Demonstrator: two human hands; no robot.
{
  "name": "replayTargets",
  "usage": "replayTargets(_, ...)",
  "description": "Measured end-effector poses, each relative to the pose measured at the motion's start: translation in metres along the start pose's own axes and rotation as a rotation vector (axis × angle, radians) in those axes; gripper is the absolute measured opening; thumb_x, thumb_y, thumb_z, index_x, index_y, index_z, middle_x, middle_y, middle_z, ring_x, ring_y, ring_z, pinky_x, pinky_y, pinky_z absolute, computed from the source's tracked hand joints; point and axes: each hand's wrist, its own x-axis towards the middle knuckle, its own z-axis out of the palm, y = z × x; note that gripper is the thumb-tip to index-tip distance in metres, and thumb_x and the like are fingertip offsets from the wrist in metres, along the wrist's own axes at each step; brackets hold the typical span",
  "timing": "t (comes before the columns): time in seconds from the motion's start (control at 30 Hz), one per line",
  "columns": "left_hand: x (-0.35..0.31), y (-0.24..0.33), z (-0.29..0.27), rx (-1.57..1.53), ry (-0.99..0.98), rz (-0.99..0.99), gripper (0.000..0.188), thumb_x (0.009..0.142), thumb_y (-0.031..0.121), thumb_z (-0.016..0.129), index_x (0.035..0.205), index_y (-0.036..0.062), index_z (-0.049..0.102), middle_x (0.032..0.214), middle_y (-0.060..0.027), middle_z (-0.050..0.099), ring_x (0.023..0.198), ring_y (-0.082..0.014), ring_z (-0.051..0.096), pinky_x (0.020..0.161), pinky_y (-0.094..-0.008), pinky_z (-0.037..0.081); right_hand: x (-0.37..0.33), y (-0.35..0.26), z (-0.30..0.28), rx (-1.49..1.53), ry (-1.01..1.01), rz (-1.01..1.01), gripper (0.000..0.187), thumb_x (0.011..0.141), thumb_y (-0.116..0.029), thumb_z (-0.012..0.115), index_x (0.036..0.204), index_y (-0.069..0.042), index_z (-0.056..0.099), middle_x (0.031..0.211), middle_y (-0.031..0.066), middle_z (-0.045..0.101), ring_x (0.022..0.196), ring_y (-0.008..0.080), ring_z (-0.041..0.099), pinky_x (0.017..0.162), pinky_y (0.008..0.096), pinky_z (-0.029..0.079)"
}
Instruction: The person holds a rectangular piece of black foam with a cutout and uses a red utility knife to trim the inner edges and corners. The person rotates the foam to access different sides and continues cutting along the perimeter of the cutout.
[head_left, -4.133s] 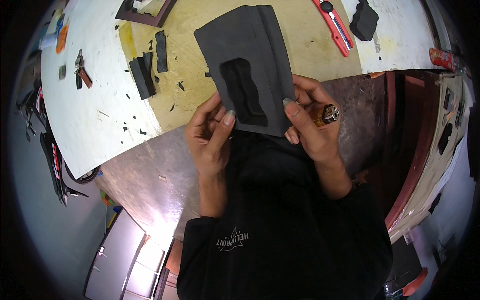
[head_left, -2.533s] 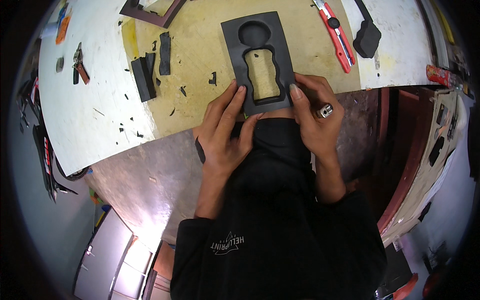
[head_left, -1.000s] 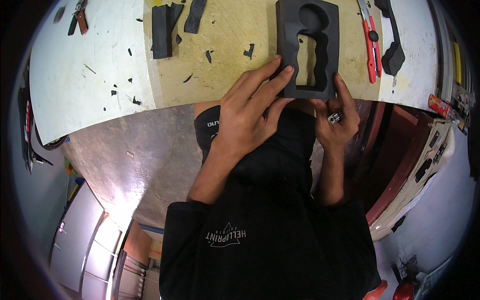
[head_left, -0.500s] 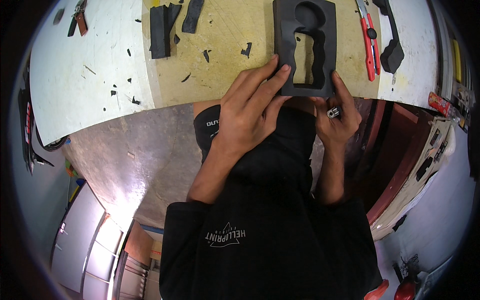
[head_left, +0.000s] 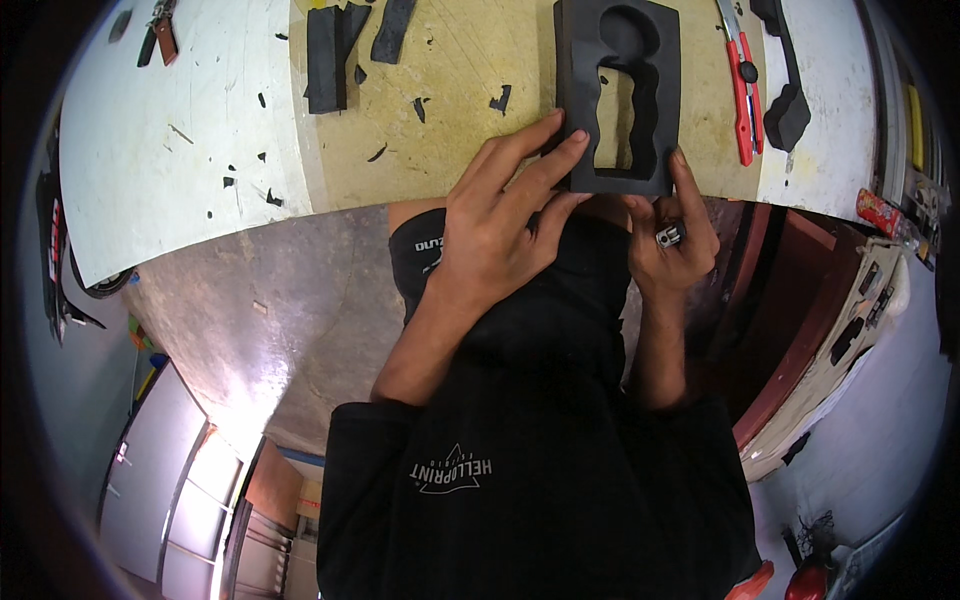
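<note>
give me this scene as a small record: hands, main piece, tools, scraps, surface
left hand: fingertips at the left side of the black block
right hand: holds a lighter, index finger along the block's right side
block shape: round hollow at the far end, wavy-sided opening nearer the person
tool: red-handled cutter, right of the block
scraps: dark strips and small bits, left of the block
surface: yellowish sheet on a white table
</note>
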Motion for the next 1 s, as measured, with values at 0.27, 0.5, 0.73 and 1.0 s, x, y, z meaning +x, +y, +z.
replayTargets(0.27,-0.002,-0.003,0.003,-0.048,0.018,-0.005,0.058,0.072,-0.001,0.088,0.128,0.0053,0.073,0.131,-0.0199,0.068,0.107,-0.0324,0.072,0.084,-0.0374,0.061,-0.001,-0.005,-0.001,-0.015,0.011,0.028,0.065,0.083,-0.003,0.087,0.141,0.004,0.061,0.061,-0.0019,0.045,0.057,0.0059,0.042,0.059,0.0204,0.039)
replayTargets(0.5,0.000,-0.004,0.000,0.004,-0.012,0.041,0.053,0.072,0.000,0.089,0.124,0.0018,0.075,0.127,-0.0229,0.071,0.108,-0.0330,0.074,0.085,-0.0366,0.062,0.002,0.001,-0.001,-0.020,-0.014,-0.033,0.060,0.084,-0.002,0.086,0.138,0.007,0.063,0.061,-0.0002,0.050,0.055,0.0053,0.040,0.055,0.0214,0.035)
replayTargets(0.73,-0.004,-0.007,0.004,-0.008,0.033,0.065,0.053,0.071,-0.001,0.088,0.122,0.0036,0.076,0.128,-0.0214,0.071,0.106,-0.0327,0.073,0.086,-0.0371,0.060,0.004,0.001,-0.001,-0.026,-0.003,-0.044,0.056,0.084,-0.002,0.086,0.135,0.007,0.065,0.062,0.0017,0.054,0.055,0.0052,0.042,0.053,0.0220,0.035)
replayTargets(1.0,-0.004,-0.009,0.005,-0.041,0.047,0.071,0.057,0.072,-0.002,0.086,0.126,0.0068,0.074,0.130,-0.0184,0.068,0.101,-0.0329,0.071,0.084,-0.0395,0.059,0.009,0.001,-0.005,-0.066,-0.019,-0.064,0.056,0.080,0.001,0.087,0.133,0.006,0.067,0.062,0.0013,0.054,0.055,0.0055,0.044,0.056,0.0213,0.037)
